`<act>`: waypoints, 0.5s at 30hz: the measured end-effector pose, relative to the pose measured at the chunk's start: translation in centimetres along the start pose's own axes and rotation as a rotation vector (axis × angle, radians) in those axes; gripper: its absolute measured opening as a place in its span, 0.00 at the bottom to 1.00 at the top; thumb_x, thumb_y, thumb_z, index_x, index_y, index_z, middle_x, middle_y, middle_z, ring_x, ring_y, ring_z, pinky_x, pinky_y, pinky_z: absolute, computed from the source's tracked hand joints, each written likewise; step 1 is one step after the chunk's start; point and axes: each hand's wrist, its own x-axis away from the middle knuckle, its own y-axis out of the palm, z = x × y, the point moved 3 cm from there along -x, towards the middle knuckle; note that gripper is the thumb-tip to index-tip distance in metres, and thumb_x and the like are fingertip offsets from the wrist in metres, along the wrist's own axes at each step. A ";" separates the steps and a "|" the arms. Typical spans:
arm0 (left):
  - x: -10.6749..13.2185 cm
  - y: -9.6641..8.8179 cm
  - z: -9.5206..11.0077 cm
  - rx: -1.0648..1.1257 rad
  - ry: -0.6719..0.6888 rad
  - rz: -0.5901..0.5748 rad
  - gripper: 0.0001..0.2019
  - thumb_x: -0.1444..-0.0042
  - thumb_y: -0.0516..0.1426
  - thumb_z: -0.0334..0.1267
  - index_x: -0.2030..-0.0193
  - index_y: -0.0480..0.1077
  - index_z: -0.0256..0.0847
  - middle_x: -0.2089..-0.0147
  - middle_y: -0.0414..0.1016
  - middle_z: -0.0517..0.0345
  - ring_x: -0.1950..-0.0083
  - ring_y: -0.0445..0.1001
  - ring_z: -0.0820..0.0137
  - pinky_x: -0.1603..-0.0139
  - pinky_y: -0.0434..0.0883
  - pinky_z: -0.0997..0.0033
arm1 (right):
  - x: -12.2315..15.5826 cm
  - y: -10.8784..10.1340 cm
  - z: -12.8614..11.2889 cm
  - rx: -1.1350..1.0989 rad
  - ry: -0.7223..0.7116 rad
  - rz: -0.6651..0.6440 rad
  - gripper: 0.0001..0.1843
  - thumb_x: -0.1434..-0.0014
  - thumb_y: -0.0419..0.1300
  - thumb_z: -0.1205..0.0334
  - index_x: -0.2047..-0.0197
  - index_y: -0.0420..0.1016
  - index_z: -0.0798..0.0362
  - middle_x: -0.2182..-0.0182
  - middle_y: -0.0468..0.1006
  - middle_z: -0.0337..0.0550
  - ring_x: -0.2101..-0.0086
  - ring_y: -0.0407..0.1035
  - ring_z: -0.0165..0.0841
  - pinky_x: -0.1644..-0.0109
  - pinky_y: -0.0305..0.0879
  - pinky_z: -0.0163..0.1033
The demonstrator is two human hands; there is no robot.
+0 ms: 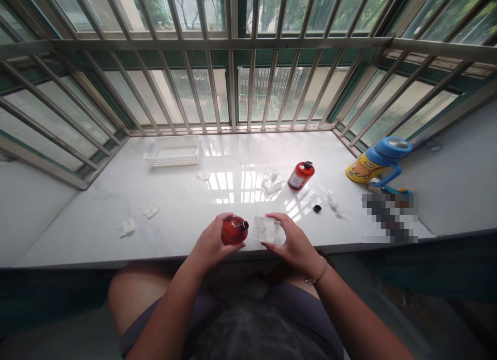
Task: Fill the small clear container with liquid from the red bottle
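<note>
My left hand (212, 243) grips a small amber bottle (234, 230), tilted with its uncapped mouth pointing right. My right hand (293, 241) holds a clear plastic container (266, 229) just beside that mouth, near the front edge of the white sill (186, 210). A second amber bottle with a black cap and white label (301, 174) lies on its side further back. A small black cap (317, 209) sits loose on the sill to the right.
A white mesh basket (173, 151) stands at the back left. Crumpled white wads (128, 227) lie at left, clear wrappers (272, 182) in the middle. A yellow and blue handled cup (378, 163) lies at right. Window bars (233, 90) close off the back.
</note>
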 end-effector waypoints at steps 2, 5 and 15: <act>0.1 0.4 0.1 -0.004 0.012 -0.019 0.39 0.50 0.76 0.49 0.34 0.67 0.50 0.37 0.79 0.47 0.39 0.82 0.50 0.39 0.81 0.47 | -0.3 -0.2 -0.3 0.019 -0.036 -0.011 0.36 0.39 0.73 0.58 0.31 0.66 0.42 0.39 0.76 0.51 0.38 0.72 0.49 0.31 0.72 0.59; 0.2 0.6 0.4 -0.014 0.043 -0.031 0.38 0.49 0.75 0.49 0.34 0.67 0.50 0.37 0.79 0.47 0.39 0.82 0.50 0.38 0.81 0.47 | -0.7 -0.4 -0.6 0.035 -0.067 -0.022 0.36 0.39 0.72 0.60 0.30 0.66 0.42 0.39 0.76 0.51 0.38 0.72 0.50 0.32 0.72 0.59; -0.4 0.7 1.0 -0.015 0.087 -0.065 0.38 0.48 0.75 0.45 0.32 0.69 0.50 0.36 0.79 0.47 0.37 0.80 0.50 0.35 0.78 0.45 | -1.7 -1.0 -1.3 0.093 -0.136 -0.047 0.38 0.40 0.70 0.65 0.29 0.66 0.42 0.40 0.77 0.51 0.39 0.73 0.51 0.34 0.74 0.61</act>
